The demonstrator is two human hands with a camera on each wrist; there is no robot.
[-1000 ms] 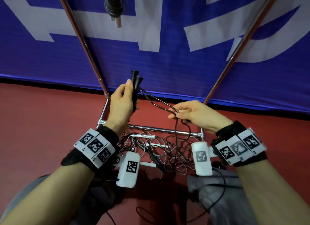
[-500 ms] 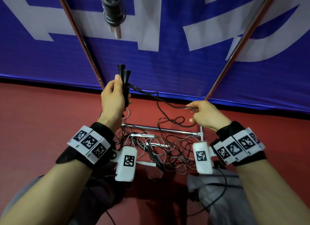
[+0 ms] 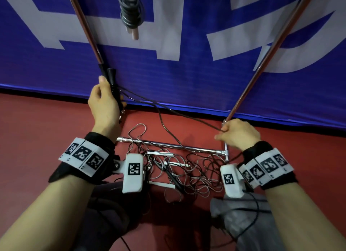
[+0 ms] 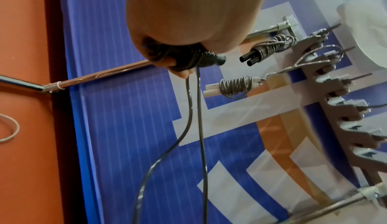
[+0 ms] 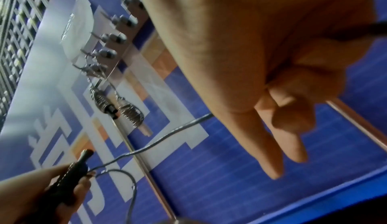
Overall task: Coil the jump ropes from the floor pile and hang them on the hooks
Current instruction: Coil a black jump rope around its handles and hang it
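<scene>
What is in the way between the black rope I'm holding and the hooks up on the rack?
Nothing solid. The black rope, stretched between your hands, trails down into the floor pile, so it may snag. Two coiled ropes already hang on hooks; the other hooks look free.

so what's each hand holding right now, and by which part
The left hand grips the black jump rope's two handles together. The right hand pinches the same rope's cord partway along, pulled out to the side.
</scene>
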